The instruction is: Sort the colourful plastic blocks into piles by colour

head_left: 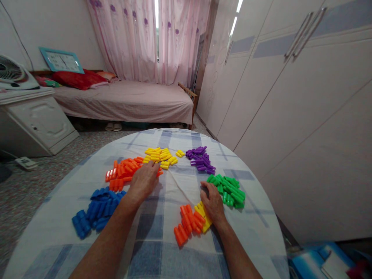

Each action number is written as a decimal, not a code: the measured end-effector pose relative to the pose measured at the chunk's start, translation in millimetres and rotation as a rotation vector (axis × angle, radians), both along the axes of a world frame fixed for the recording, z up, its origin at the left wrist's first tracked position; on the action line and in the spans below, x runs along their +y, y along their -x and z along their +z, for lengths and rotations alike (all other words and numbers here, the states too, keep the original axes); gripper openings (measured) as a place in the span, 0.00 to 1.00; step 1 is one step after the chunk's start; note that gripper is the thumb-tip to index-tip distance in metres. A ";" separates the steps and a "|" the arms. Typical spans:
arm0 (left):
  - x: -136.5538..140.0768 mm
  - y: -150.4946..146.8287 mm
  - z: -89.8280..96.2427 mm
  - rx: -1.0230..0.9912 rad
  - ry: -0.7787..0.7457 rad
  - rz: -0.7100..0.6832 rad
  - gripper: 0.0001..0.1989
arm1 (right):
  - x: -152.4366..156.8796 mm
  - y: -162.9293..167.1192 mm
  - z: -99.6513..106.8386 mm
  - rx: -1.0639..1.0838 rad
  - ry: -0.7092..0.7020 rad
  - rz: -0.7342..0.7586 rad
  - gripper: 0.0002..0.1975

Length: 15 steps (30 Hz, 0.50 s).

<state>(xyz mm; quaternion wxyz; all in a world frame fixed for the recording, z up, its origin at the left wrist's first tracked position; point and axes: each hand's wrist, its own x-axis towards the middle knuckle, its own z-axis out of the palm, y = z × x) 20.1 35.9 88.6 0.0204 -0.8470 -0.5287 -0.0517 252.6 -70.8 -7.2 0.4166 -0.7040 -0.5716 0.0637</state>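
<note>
My left hand reaches over the right side of a pile of orange plastic caps, its fingers bent down onto them. Some orange caps show just past its fingertips; the gripping tips are partly hidden. Beyond them spreads a pile of yellow caps. My right hand rests loosely curved, fingers apart, and I see nothing in it. It lies between a pile of green caps and a small mixed group of orange caps and yellow caps. Its wrist side partly covers those yellow ones.
A blue cap pile lies by my left forearm, and purple caps sit at the back right. All are on a round table with a checked cloth. A bed stands behind, a wardrobe to the right.
</note>
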 end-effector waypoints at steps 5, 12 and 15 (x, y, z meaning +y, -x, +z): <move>19.4 27.0 -1.7 -0.081 -0.203 0.218 0.16 | 0.0 0.5 0.3 -0.006 0.010 -0.001 0.16; -11.5 1.1 1.0 -0.246 0.120 -0.107 0.22 | -0.3 1.2 1.2 -0.024 0.015 -0.006 0.15; -41.1 -24.1 -2.0 -0.154 0.379 -0.398 0.21 | -0.3 0.8 1.5 -0.022 0.025 0.000 0.16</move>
